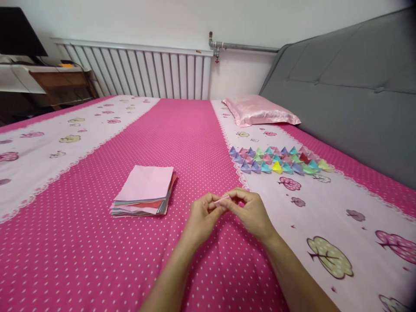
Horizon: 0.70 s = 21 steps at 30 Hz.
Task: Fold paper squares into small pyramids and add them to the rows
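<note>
Between my two hands is a small folded piece of pink paper (222,201), mostly covered by the fingers. My left hand (204,216) pinches its left end, thumb pressed against the fingers. From the other side my right hand (249,211) grips the same paper, its thumb lying along the front. Left of the hands lies a stack of square coloured paper (146,184), a pink sheet on top and uneven edges below. Beyond my right hand stand rows of small folded paper boats (277,167) in blue, purple, green, pink, yellow and red.
A bedspread (185,125) with a pink dotted band and pale tree-print bands lies under everything. A pink satin pillow (260,110) rests near the grey padded headboard (344,91). Along the far wall are a white radiator (139,71) and a pipe. A dark monitor (21,32) stands at far left.
</note>
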### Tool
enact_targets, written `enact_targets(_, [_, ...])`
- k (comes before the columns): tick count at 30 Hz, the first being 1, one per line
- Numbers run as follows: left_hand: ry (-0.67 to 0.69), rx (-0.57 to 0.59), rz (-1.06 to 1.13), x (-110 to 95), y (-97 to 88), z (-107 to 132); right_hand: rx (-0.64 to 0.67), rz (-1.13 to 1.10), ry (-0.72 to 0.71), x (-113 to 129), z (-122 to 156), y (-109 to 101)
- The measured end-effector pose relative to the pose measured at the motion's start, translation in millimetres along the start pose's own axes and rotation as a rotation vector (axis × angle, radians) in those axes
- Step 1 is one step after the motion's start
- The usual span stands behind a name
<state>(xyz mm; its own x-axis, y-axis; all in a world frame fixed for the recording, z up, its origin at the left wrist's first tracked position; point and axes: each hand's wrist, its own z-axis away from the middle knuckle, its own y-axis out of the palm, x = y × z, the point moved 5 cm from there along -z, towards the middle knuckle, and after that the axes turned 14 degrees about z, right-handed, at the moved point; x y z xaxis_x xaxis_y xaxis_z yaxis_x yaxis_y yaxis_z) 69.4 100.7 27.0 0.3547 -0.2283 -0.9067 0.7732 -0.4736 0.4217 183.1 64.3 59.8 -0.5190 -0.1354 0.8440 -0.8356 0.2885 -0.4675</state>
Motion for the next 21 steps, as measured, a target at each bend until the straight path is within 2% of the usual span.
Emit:
enact_targets(4, [-0.007, -0.074, 0.036, -5, 4.2, 2, 0.008, -0.215, 0.100, -6, 0, 3])
enact_targets(7, [0.048, -0.108, 0.009, -10, 5.8, 5, -0.016, -0.364, 0.184, -10, 1, 7])
enact_targets(10, [0.112, -0.121, -0.084, -14, 3.2, 7, 0.006, -0.393, 0.201, -8, 1, 10])
enact_targets(16, [0.129, -0.122, -0.227, -13, -1.7, 7, -0.021, -0.058, -0.038, 5, 1, 0])
enact_targets(21, [0.124, -0.117, -0.283, -10, 2.2, 9, -0.014, 0.069, -0.167, 14, 2, -1])
